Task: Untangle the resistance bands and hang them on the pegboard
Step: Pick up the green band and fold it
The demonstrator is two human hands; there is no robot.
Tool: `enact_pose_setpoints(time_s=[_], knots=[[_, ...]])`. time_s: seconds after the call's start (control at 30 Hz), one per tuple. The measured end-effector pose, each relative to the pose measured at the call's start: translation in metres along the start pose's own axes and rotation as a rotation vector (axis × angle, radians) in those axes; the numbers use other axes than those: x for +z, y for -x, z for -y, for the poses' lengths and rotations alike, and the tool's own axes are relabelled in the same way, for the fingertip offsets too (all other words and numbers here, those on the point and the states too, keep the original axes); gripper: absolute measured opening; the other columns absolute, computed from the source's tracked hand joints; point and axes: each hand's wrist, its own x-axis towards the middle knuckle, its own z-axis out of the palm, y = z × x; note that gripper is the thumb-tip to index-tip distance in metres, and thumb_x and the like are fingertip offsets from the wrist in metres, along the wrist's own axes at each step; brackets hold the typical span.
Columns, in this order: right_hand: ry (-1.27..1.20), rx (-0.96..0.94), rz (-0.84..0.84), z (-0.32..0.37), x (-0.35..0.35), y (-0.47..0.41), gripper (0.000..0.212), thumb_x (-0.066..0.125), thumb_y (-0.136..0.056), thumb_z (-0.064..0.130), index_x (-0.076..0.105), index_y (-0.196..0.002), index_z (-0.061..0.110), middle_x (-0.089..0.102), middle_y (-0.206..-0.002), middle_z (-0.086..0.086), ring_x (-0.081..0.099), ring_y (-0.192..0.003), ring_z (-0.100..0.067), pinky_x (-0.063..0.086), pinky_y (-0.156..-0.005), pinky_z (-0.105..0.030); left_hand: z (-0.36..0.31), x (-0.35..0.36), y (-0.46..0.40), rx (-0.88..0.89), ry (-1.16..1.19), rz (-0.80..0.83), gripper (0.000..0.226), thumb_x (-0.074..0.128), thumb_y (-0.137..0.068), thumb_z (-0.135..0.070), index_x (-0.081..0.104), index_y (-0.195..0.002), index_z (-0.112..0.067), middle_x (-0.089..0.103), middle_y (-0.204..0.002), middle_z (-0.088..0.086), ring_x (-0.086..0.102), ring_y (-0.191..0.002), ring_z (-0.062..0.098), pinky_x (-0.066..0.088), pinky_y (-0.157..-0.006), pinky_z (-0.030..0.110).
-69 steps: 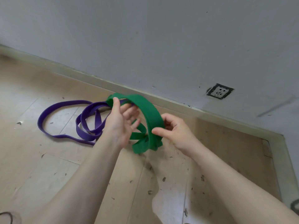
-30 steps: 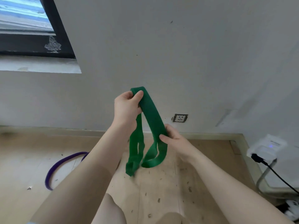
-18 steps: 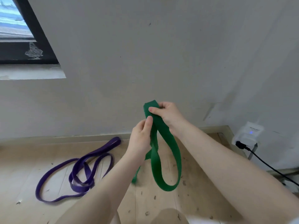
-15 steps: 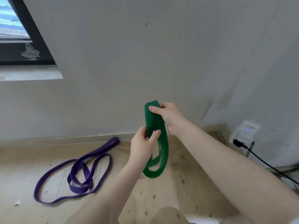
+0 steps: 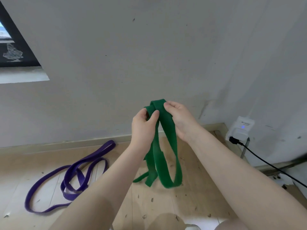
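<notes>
1. Head view is looking down at two bare forearms reaching out in front of a grey-white wall [image 5: 149, 55].
2. Left hand [image 5: 143, 126] is gripping the green resistance band [image 5: 167, 146] near its top, thumb and fingers curled round one folded strand.
3. Right hand [image 5: 178, 118] is pinching the top fold of the same band, thumb on the near face, fingers wrapping behind it.
4. Both hands are sitting just beside each other at the band's top bunch, which is looking twisted or overlapped.
5. Green band is hanging down from the hands in several loops, held in the air over the floor [image 5: 191, 205]; I cannot tell whether the lowest ends are touching the floor.
6. Purple resistance band [image 5: 73, 176] is lying loose on the floor to the left, coiled and crossing over itself, one end reaching toward the baseboard [image 5: 66, 145], well apart from the green band.
7. White adapter [image 5: 240, 130] is sitting low on the right wall, showing a small blue light; a dark line of print on its top is too small to read.
8. Black cable [image 5: 265, 163] is running from under the adapter toward the right edge.
9. Dark window frame [image 5: 18, 52] is showing at upper left, with a pale sill below it.
10. Floor is looking like light wood, scattered with small dark bits of debris.
</notes>
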Motion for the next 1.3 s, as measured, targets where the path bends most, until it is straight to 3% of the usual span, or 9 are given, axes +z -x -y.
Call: enact_pose_setpoints(time_s=[0.13, 0.23, 0.33, 0.53, 0.7, 0.87, 1.03, 1.17, 1.3], knots=[[0.066, 0.046, -0.041, 0.001, -0.011, 0.003, 0.016, 0.048, -0.096, 0.01, 0.065, -0.096, 0.008, 0.066, -0.077, -0.003, 0.06, -0.069, -0.014, 0.05, -0.06, -0.021, 0.004, -0.004, -0.003, -0.078, -0.041, 0.125, 0.025, 0.043, -0.098, -0.02, 0.066, -0.094, -0.011, 0.068, -0.079, -0.001, 0.06, -0.069, 0.009, 0.047, -0.062, 0.019], [0.033, 0.077, 0.035, -0.003, -0.015, 0.006, 0.016, 0.05, -0.094, 0.006, 0.064, -0.1, 0.008, 0.068, -0.078, 0.0, 0.061, -0.072, -0.013, 0.05, -0.072, -0.023, 0.01, -0.007, -0.002, -0.208, 0.005, 0.187, 0.032, 0.036, -0.101, -0.026, 0.066, -0.089, -0.022, 0.07, -0.089, -0.002, 0.064, -0.09, 0.014, 0.05, -0.083, 0.028], [0.191, 0.044, 0.069, -0.007, -0.007, 0.006, 0.014, 0.059, -0.089, 0.004, 0.066, -0.099, 0.011, 0.068, -0.087, -0.002, 0.061, -0.075, -0.013, 0.05, -0.071, -0.021, 0.01, -0.006, 0.002, -0.327, 0.172, 0.153, 0.039, 0.03, -0.101, -0.039, 0.061, -0.081, -0.027, 0.071, -0.071, -0.008, 0.066, -0.079, 0.01, 0.05, -0.067, 0.023], [0.701, -0.201, -0.196, -0.012, 0.001, 0.007, 0.019, 0.069, -0.082, 0.03, 0.055, -0.081, 0.018, 0.057, -0.076, 0.008, 0.053, -0.07, -0.006, 0.04, -0.06, -0.015, 0.006, -0.006, 0.003, -0.387, 0.274, 0.111, 0.027, 0.05, -0.096, -0.03, 0.064, -0.103, -0.008, 0.069, -0.101, 0.014, 0.067, -0.094, 0.028, 0.055, -0.083, 0.043], [0.526, -0.23, -0.228, -0.039, -0.012, 0.035, 0.025, 0.051, -0.092, 0.039, 0.056, -0.095, 0.015, 0.059, -0.091, 0.003, 0.052, -0.08, -0.008, 0.04, -0.068, -0.017, -0.006, -0.006, -0.031, -0.532, 0.593, -0.109, 0.024, 0.057, -0.093, -0.025, 0.059, -0.103, -0.003, 0.067, -0.093, 0.011, 0.065, -0.084, 0.025, 0.053, -0.083, 0.038], [0.861, -0.134, -0.225, -0.075, -0.002, 0.039, 0.057, 0.068, -0.078, 0.042, 0.043, -0.123, 0.017, 0.046, -0.116, 0.007, 0.048, -0.105, -0.009, 0.045, -0.087, -0.026, -0.021, -0.008, -0.044, -0.524, 0.86, -0.214, 0.011, 0.048, -0.093, -0.007, 0.056, -0.091, -0.001, 0.061, -0.088, 0.011, 0.059, -0.073, 0.022, 0.051, -0.074, 0.032], [0.694, 0.106, -0.438, -0.075, -0.017, 0.025, 0.042, 0.065, -0.086, 0.028, 0.044, -0.117, 0.009, 0.042, -0.124, -0.005, 0.052, -0.082, -0.013, 0.048, -0.077, -0.029, -0.024, -0.022, -0.046, -0.46, 0.98, -0.267, 0.017, 0.043, -0.093, 0.003, 0.056, -0.085, -0.004, 0.062, -0.086, 0.01, 0.061, -0.076, 0.021, 0.051, -0.069, 0.03], [0.275, 0.181, -0.407, -0.066, -0.023, 0.024, 0.021, 0.068, -0.084, 0.017, 0.057, -0.098, 0.006, 0.064, -0.102, -0.009, 0.067, -0.072, -0.019, 0.059, -0.071, -0.034, -0.009, -0.038, -0.058, -0.465, 0.887, -0.347, 0.019, 0.046, -0.094, 0.001, 0.054, -0.08, -0.007, 0.06, -0.088, 0.005, 0.059, -0.076, 0.017, 0.05, -0.07, 0.027], [0.09, 0.124, -0.322, -0.05, -0.027, 0.016, 0.013, 0.065, -0.084, 0.002, 0.063, -0.096, 0.008, 0.069, -0.096, -0.007, 0.068, -0.081, -0.019, 0.057, -0.074, -0.029, 0.016, -0.045, -0.069, -0.582, 0.814, -0.418, 0.015, 0.051, -0.092, 0.002, 0.056, -0.105, -0.004, 0.06, -0.104, 0.008, 0.061, -0.086, 0.022, 0.051, -0.085, 0.031]])
